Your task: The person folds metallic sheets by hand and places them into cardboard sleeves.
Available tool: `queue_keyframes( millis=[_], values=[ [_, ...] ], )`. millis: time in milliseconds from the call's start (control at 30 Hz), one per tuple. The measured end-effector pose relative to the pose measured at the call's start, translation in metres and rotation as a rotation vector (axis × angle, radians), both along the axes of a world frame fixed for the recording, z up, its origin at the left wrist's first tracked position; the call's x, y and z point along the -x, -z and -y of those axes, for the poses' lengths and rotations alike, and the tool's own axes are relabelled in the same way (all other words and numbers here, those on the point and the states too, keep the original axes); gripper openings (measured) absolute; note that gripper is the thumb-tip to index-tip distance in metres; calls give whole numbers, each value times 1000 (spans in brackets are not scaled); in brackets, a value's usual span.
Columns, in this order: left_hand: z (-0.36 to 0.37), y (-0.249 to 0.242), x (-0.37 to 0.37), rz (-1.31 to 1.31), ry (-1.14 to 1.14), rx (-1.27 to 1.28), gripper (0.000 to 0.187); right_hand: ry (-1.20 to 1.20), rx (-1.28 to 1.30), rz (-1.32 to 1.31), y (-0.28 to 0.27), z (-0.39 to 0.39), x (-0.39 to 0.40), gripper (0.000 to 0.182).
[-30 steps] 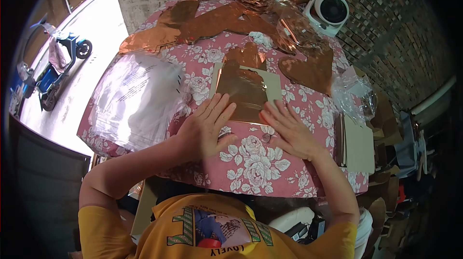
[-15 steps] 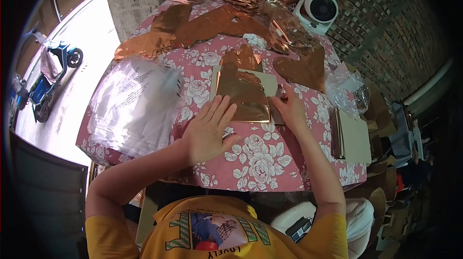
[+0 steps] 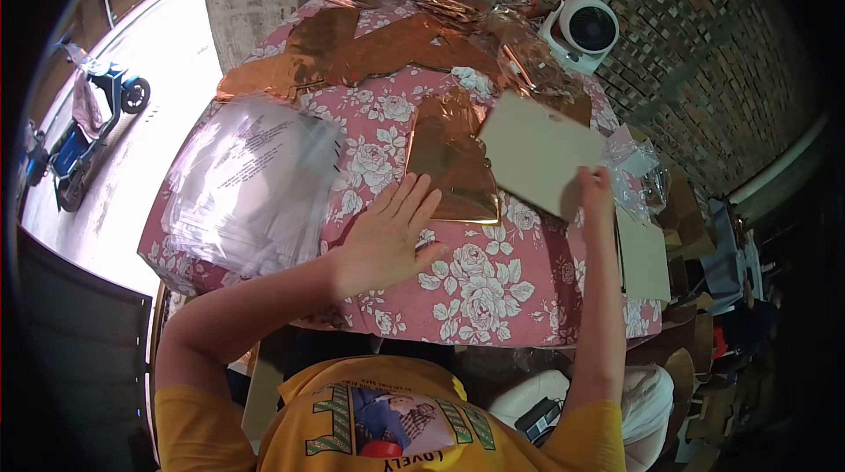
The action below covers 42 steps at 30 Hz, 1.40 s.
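Note:
My left hand point(image 3: 393, 230) lies flat, fingers stretched out, with its fingertips on the lower left edge of a folded copper-coloured foil balloon point(image 3: 456, 168) on the flowered tablecloth point(image 3: 480, 296). In my right hand point(image 3: 596, 190) is a pale cardboard sheet point(image 3: 541, 151), gripped by its right edge and tilted, raised to the right of the foil. A small notch shows near the sheet's far edge. Part of the sheet overlaps the foil pieces behind it.
Clear printed plastic bags point(image 3: 246, 186) are piled at the left. Large copper foil pieces point(image 3: 352, 54) spread along the back, near a white fan point(image 3: 585, 28). More cardboard sheets point(image 3: 642, 256) lie at the right edge, beside crumpled clear plastic point(image 3: 641, 164).
My right hand has drawn the cardboard sheet out from under the foil and moved it up to the right. The left hand has stayed almost in place on the foil.

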<state>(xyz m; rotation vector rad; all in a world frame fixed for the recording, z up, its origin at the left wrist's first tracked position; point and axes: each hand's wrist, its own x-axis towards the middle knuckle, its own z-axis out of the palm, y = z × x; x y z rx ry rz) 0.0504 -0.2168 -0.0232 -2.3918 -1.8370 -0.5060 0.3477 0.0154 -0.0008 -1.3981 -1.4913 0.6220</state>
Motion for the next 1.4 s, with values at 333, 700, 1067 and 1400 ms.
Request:
queue_keyframes(
  millis=[333, 700, 1067, 1400],
  values=[
    [-1, -5, 1, -9, 19, 28, 75, -488, 394, -551, -6, 74, 48, 14],
    [-4, -12, 3, 232, 168, -123, 46, -716, -659, 701, -27, 108, 134, 37],
    [0, -6, 4, 153, 78, 4, 64, -790, -387, 515, 12, 86, 153, 43],
    [1, 0, 7, 128, 42, -134, 56, -798, -315, 484, 11, 84, 151, 40]
  ],
)
